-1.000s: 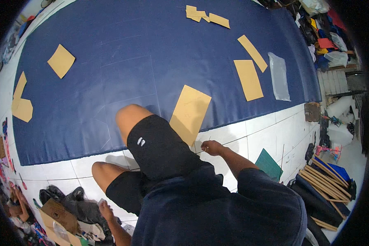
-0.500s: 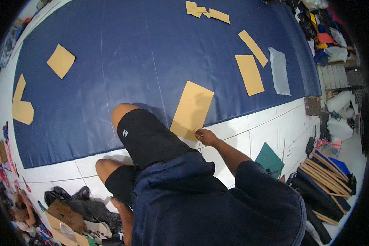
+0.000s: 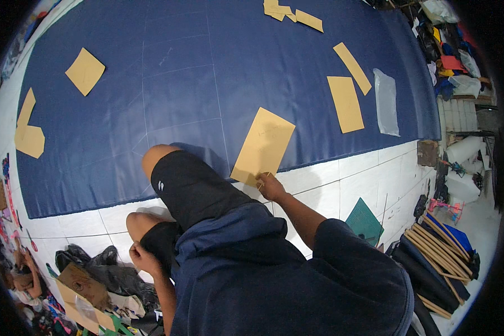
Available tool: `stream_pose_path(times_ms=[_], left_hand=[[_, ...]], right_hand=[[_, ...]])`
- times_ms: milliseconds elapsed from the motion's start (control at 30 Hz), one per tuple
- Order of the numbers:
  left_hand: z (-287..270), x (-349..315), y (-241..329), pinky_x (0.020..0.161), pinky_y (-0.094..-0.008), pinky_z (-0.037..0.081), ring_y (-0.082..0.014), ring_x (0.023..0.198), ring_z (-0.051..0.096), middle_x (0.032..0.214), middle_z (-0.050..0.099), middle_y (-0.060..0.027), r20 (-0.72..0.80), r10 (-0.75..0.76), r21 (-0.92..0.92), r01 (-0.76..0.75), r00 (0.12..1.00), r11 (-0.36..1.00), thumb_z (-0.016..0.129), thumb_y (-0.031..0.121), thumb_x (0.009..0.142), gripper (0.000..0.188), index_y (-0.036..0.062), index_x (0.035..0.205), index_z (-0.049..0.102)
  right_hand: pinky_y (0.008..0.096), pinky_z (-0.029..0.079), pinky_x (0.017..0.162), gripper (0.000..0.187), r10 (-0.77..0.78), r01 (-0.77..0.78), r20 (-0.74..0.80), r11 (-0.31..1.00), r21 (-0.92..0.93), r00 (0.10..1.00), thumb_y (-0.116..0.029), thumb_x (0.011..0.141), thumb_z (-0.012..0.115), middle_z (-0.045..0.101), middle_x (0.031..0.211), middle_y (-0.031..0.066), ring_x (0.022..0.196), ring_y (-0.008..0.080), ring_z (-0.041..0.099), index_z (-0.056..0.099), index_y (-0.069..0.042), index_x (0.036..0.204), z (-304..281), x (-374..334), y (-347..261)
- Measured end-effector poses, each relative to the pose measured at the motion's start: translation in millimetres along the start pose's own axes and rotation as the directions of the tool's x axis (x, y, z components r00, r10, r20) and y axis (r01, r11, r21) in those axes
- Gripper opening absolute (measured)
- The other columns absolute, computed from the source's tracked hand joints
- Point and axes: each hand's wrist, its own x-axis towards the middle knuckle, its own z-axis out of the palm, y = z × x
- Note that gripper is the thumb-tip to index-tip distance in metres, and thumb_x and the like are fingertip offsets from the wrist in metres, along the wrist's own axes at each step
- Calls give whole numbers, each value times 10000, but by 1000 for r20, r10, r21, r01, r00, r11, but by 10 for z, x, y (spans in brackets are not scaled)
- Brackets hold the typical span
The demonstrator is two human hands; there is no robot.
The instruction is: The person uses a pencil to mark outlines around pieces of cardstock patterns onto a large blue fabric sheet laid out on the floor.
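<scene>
A large tan card template (image 3: 265,143) lies aslant on the dark blue sheet material (image 3: 179,101), its near end reaching over the sheet's edge. At that near end is my right hand (image 3: 270,186), fingers pinched on a thin, pale, stick-like thing whose kind I cannot make out. My left hand (image 3: 144,259) is closed beside my bent left knee, off the sheet; whether anything is in it is hidden. Faint pale lines run across the sheet left of the template.
Smaller tan card pieces (image 3: 345,104) lie on the sheet at right, far and left. A clear plastic strip (image 3: 386,102) is at right. On the white tiles are a green mat (image 3: 365,221), wooden sticks (image 3: 437,246), black plastic (image 3: 115,274) and an open cardboard box (image 3: 84,285).
My left hand has risen from beside my thigh to near the knee. My right hand has shifted slightly left along the template's near end. The view has tilted a little.
</scene>
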Motion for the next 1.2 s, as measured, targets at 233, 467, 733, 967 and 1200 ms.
stream_pose_path(times_ms=[233, 467, 733, 967, 1200], left_hand=[[110, -54, 73, 772, -361, 476, -240, 803, 589, 886, 657, -158, 173, 121, 113, -141, 978, 983, 572, 257, 989, 329, -67, 972, 626], [179, -51, 216, 788, -370, 502, -266, 830, 643, 925, 693, -175, 250, 16, 241, -78, 968, 967, 585, 284, 975, 343, -53, 991, 639], [194, -52, 143, 771, -391, 504, -303, 831, 664, 912, 698, -182, 251, 103, 258, -169, 962, 951, 595, 278, 957, 310, -24, 991, 659], [178, -36, 147, 782, -387, 510, -303, 833, 673, 907, 702, -185, 258, 126, 309, -205, 958, 928, 605, 257, 949, 288, -22, 987, 665], [187, -68, 190, 789, -388, 512, -306, 849, 682, 916, 709, -191, 288, 167, 272, -248, 943, 930, 603, 251, 949, 284, -22, 986, 670]], right_hand=[[459, 487, 943, 273, 26, -27, 6, 998, 64, 1000, -190, 897, 628, 625, 1132, 235, 1102, 414, 588, 633, -29, 1117, 88, -79, 90], [487, 496, 933, 281, 63, -60, -78, 997, 40, 995, -135, 870, 600, 626, 1152, 216, 1094, 396, 603, 630, -65, 1140, 132, -168, 469], [485, 499, 883, 247, 58, -24, -203, 986, 163, 978, -134, 876, 585, 656, 1062, 202, 1036, 394, 619, 637, -64, 1107, 139, -271, 456], [473, 490, 849, 281, 15, 27, -249, 986, 163, 968, -277, 931, 544, 652, 1001, 207, 967, 400, 619, 630, -43, 1061, 127, -192, 485], [475, 487, 859, 248, 73, 10, -272, 957, 291, 960, -217, 920, 530, 646, 1008, 212, 1008, 408, 610, 614, -59, 1092, 115, -218, 400]])
